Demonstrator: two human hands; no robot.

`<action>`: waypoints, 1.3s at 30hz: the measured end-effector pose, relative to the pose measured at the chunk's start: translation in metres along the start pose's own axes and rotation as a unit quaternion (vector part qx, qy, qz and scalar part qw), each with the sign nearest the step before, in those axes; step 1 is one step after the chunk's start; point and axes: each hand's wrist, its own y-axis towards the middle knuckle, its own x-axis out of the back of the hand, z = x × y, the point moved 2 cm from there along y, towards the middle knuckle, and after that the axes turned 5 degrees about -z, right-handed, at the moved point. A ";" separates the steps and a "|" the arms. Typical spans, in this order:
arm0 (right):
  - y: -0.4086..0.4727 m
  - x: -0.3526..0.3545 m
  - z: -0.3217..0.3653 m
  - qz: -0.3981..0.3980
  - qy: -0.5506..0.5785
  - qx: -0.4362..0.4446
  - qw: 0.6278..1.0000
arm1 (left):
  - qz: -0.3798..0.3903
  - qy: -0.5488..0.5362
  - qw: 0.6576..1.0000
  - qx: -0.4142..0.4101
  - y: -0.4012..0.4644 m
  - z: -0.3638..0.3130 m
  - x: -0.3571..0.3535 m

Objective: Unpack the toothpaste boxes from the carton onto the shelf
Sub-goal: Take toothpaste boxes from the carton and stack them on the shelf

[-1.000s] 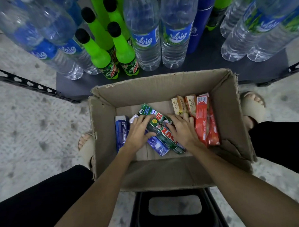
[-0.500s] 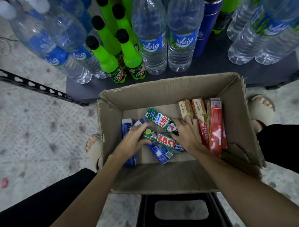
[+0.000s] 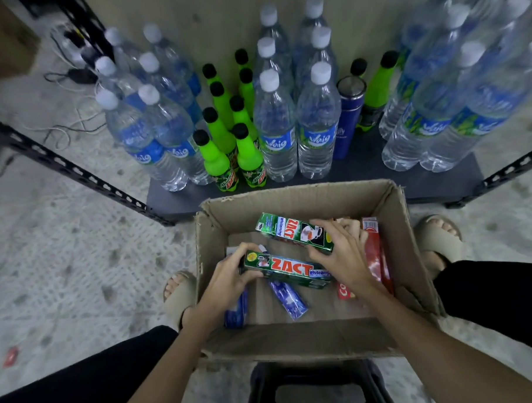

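While both my hands are down in the carton (image 3: 307,336), each one now holds its own green toothpaste box. A moment ago the two green boxes lay close together on the carton floor with my fingers just resting on them; now they have come apart and are lifted a little. My left hand (image 3: 228,279) has its fingers curled round the near end of the front green box (image 3: 287,269), which sits above a blue box (image 3: 288,297) on the carton floor. My right hand (image 3: 340,253) pinches the end of the back green box (image 3: 293,232), which is tilted up toward the far wall of the carton. More boxes are in the carton: another blue box (image 3: 237,309) by the left wall and the red boxes (image 3: 375,254) by the right wall. Just past the carton's far wall is the dark shelf (image 3: 440,172), with water bottles (image 3: 278,133) and green soda bottles (image 3: 218,160) standing on it. I think the pick-up step is done, so next I need to carry both green boxes over the far wall and set them on the bare front strip of the shelf. Most of the boxes are not yet unpacked.
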 end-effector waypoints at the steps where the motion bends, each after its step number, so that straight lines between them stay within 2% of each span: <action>1: 0.002 0.012 0.006 -0.009 0.006 0.008 1.000 | -0.008 0.000 1.000 -0.009 -0.003 -0.007 0.006; 14: 0.027 0.198 0.088 -0.107 0.079 0.148 0.980 | -0.141 -0.048 0.982 -0.120 -0.019 -0.140 0.105; 18: 0.030 0.254 0.114 -0.152 0.091 0.179 0.968 | -0.154 -0.083 0.972 -0.156 -0.030 -0.188 0.134; 22: 0.026 0.310 0.144 -0.158 0.102 0.211 0.959 | -0.197 -0.080 0.953 -0.214 -0.039 -0.237 0.168; 33: 0.042 0.459 0.194 -0.261 0.097 0.242 0.929 | -0.303 -0.058 0.899 -0.310 -0.056 -0.360 0.246; 39: 0.082 0.506 0.178 -0.239 0.090 0.198 0.946 | -0.321 -0.061 0.893 -0.308 -0.031 -0.400 0.272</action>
